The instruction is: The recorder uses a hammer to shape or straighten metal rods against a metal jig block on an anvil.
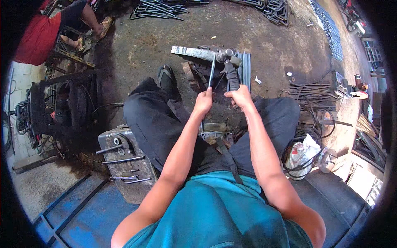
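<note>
My left hand [203, 101] is closed around a thin steel rod [212, 72], whose far end reaches the edge of a heavy metal block [193, 52]. In my right hand [240, 97] is a hammer [232, 75] with a dark wrapped handle. The hammer's head sits right beside the rod's far end, over the block; whether it touches the rod I cannot tell. Just right of the hammer, a row of straight grey rods [245, 68] lies side by side.
Bent rods [161, 9] lie in a heap at the far side. A metal box [124, 165] with rods and small tools stands to my left. On the right are dark rods [312, 94], cables, an angle grinder [360, 87] and a white bag [303, 156]. Another person [80, 18] sits at far left.
</note>
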The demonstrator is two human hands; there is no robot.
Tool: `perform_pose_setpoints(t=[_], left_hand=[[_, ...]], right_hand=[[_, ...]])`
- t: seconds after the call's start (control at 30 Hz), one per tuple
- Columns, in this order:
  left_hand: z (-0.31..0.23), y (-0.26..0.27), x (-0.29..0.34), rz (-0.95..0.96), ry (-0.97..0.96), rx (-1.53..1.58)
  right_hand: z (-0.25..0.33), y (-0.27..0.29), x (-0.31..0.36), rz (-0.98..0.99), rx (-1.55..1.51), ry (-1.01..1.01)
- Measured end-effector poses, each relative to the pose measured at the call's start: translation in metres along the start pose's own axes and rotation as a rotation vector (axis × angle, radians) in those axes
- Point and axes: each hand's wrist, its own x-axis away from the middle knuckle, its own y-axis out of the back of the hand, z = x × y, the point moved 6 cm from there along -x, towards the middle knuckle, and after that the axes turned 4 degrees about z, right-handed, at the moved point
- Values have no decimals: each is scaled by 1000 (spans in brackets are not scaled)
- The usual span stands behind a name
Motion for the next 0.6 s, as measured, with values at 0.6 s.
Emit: perform_pose_setpoints(t=[0.6], left_hand=[[12,-27,8,692,256,804]], right_hand=[[121,2,34,-159,-7,478]])
